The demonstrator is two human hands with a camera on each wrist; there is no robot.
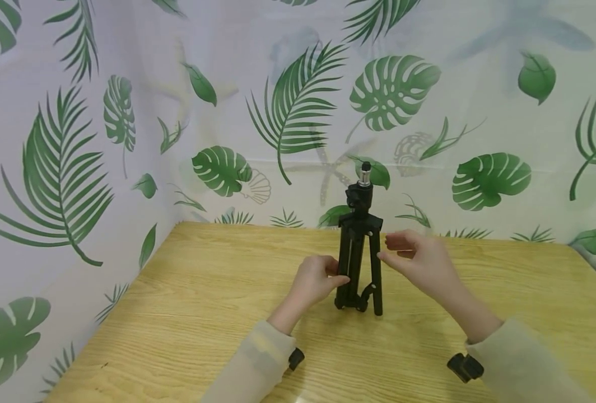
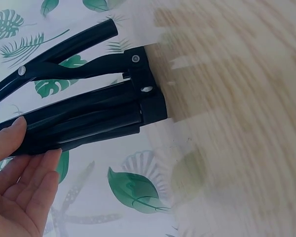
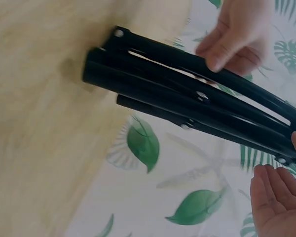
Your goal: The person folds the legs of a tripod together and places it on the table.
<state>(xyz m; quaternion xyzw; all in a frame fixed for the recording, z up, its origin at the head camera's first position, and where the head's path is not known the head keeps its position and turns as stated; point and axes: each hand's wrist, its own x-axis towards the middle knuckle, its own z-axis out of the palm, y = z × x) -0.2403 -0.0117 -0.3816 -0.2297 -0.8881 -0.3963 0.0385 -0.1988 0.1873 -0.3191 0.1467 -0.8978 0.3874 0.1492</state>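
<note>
A black tripod (image 1: 361, 240) stands upright on the table, its legs folded close except the right one, which angles slightly outward. A silver stud with a black tip (image 1: 364, 172) tops it. My left hand (image 1: 318, 278) holds the legs low on their left side, thumb in front. In the left wrist view, the left thumb and fingers (image 2: 27, 180) lie on either side of the folded tubes. My right hand (image 1: 416, 257) is beside the right leg, thumb tip at the tube and fingers loosely extended. The right wrist view shows the right fingers (image 3: 276, 197) beside the tripod legs (image 3: 187, 94).
A pale wood-grain table (image 1: 192, 313) lies under the tripod. Behind it hangs a white cloth with green leaf prints (image 1: 298, 106). Black wrist devices (image 1: 465, 367) show at both sleeves.
</note>
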